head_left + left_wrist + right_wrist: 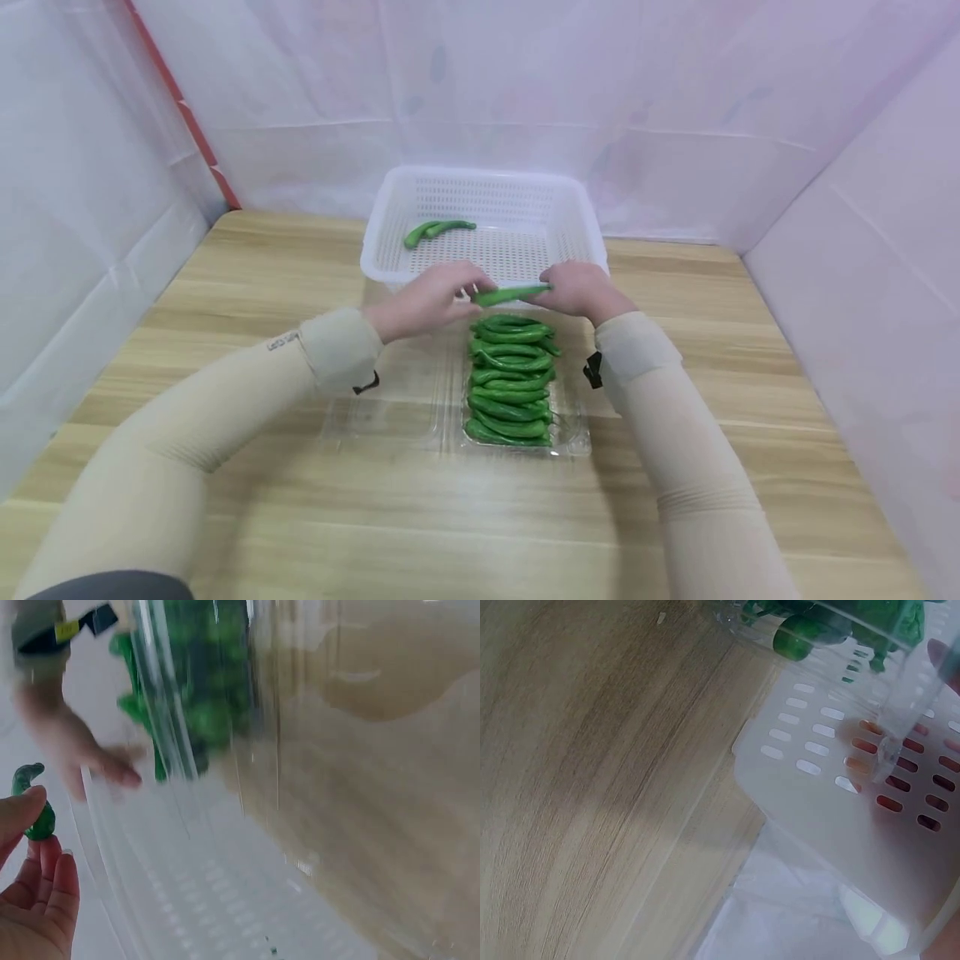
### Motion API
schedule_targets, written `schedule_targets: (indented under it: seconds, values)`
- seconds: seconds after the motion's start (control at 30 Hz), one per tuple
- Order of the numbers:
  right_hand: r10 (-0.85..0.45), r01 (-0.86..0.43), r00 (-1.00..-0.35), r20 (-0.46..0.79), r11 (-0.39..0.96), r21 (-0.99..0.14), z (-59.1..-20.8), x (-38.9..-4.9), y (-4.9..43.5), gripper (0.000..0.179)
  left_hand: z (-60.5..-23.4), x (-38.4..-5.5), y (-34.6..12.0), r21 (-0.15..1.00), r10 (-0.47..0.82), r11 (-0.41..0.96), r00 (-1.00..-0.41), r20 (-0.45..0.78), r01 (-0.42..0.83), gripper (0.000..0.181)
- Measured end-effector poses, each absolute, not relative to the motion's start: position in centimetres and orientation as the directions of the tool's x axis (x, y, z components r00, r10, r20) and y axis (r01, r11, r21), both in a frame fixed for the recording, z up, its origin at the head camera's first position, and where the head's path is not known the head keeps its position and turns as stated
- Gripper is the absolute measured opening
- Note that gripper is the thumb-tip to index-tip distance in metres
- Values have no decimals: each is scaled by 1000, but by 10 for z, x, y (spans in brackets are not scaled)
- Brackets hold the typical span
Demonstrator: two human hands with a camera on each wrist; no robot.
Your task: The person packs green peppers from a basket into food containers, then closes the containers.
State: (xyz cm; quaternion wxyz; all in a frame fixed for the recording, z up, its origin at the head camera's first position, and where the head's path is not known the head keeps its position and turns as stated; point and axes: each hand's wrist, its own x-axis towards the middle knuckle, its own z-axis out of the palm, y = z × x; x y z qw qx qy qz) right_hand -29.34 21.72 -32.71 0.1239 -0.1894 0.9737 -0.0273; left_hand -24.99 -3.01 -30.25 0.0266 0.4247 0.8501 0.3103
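My left hand (431,302) pinches a green chili pepper (513,295) between thumb and fingertips, above the near rim of the white basket. The left wrist view shows the pepper (43,819) end-on in that grip. My right hand (577,287) is at the basket's near right side, overlapping the pepper's thin end in the head view. The left wrist view shows it apart from the pepper, fingers extended and blurred. Below both hands, a clear plastic clamshell box (573,437) holds rows of stacked green chili peppers (513,387). The right fingers are partly hidden behind the basket wall (810,795).
The white perforated basket (483,173) stands at the back of the wooden table (390,525), with a few green peppers (442,229) at its left. The clamshell's open lid (393,417) lies flat to the left. White sheeting (495,75) surrounds the table behind and at the sides.
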Motion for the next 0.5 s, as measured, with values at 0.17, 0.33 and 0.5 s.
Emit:
schedule_targets:
  seconds: [0.17, 0.33, 0.5]
  values:
    - [-368, -354, -902, -227, 930, -101, -329, -294, 217, 51, -310, -223, -25, 485, 834, 397, -527, 164, 779, 24]
    - [-361, -344, -907, -219, 932, -110, -330, -293, 217, 52, -322, -210, -23, 364, 902, 360, -420, 98, 859, 22]
    - [-361, -341, -908, -213, 932, -122, -329, -291, 216, 52, -329, -203, -20, 207, 945, 307, -323, 50, 929, 18]
